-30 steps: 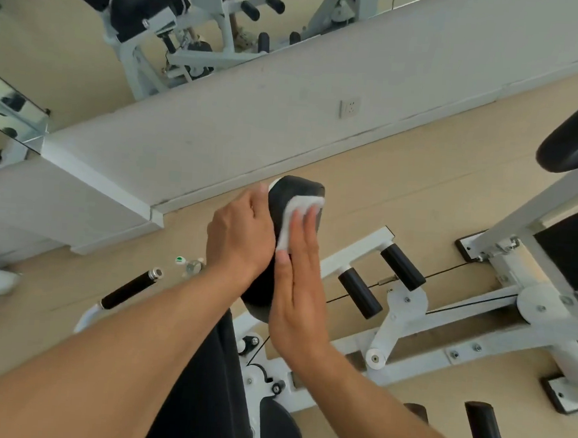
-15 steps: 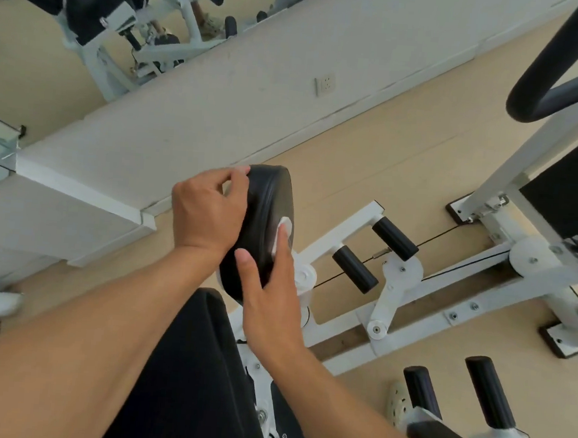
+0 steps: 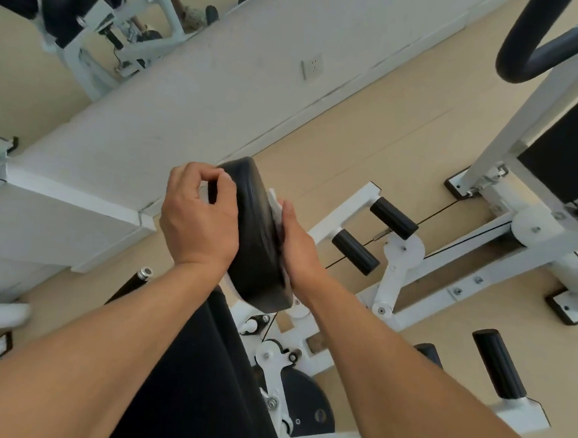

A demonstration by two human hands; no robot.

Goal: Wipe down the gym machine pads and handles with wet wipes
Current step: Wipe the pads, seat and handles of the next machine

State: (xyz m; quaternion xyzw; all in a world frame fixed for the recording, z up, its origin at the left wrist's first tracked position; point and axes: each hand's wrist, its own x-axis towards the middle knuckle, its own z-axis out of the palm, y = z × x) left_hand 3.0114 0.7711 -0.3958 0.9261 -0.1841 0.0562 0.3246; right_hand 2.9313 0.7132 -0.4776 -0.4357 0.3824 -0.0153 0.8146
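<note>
While the left hand curls its fingers round the far edge of the black pad, gripping it, the right hand presses a white wet wipe flat against the pad's right face, its fingers hidden behind the pad, so their curl cannot be told. The pad stands on edge above the white machine frame, near two black roller handles.

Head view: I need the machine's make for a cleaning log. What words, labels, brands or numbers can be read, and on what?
None can be read.
Pad: no print shows.
White frame: no label shows.
Wipe: blank where it shows.
Wall socket: any marks are too small to read.
</note>
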